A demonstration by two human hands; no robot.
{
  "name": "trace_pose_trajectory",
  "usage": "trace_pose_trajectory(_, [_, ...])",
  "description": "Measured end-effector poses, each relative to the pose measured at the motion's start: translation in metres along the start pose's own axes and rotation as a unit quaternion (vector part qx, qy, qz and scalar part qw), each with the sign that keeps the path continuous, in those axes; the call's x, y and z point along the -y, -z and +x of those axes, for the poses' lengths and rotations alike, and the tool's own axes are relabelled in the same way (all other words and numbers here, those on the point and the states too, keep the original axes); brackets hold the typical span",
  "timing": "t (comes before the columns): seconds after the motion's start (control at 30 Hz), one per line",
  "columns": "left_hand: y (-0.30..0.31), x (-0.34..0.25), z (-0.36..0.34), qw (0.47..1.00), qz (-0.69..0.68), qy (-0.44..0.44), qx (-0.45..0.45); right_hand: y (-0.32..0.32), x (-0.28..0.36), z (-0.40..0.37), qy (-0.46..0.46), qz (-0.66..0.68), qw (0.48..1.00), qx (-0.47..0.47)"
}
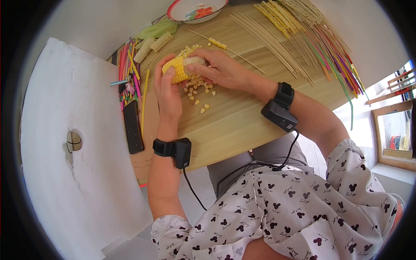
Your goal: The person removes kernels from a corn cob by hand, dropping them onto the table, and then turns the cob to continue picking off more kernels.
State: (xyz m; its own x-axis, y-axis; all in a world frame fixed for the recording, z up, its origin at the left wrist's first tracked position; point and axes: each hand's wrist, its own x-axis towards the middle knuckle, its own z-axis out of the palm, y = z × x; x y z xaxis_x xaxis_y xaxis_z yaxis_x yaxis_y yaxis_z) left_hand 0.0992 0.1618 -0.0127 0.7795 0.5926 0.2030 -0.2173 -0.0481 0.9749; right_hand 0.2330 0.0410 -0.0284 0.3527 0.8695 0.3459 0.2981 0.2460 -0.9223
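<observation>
A partly stripped corn cob [177, 70] is held over the wooden table, with yellow kernels on its left part and bare pale cob on its right. My left hand [167, 89] is closed round the yellow end. My right hand [219, 69] grips the bare end, its thumb near the edge of the kernel rows. Loose kernels [196, 84] lie heaped and scattered beneath and around the cob. Just beyond the hands, a thin stick [245, 59] lies on the table with a skewered row of kernels [217, 43] next to it.
An enamel bowl [197, 12] stands at the far edge. Bare cobs [144, 50], green husk [158, 30], coloured straws [144, 104] and a black phone [133, 127] lie left. Wooden sticks [273, 45] and kernel-covered skewers [279, 18] lie at the far right.
</observation>
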Motion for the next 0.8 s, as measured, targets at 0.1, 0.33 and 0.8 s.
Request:
trace_pose_trajectory(0.1, [0.003,0.001,0.001,1.000,-0.016,0.001,0.006,-0.002,-0.002,0.000,-0.009,0.073,0.997,0.004])
trace_pose_trajectory(0.33, [-0.003,0.001,-0.001,1.000,0.027,-0.012,0.011,0.001,-0.004,0.005,-0.076,0.186,0.978,-0.051])
trace_pose_trajectory(0.8, [-0.001,0.006,0.002,0.999,0.023,-0.026,-0.008,0.003,-0.015,0.008,-0.128,0.225,0.963,-0.073])
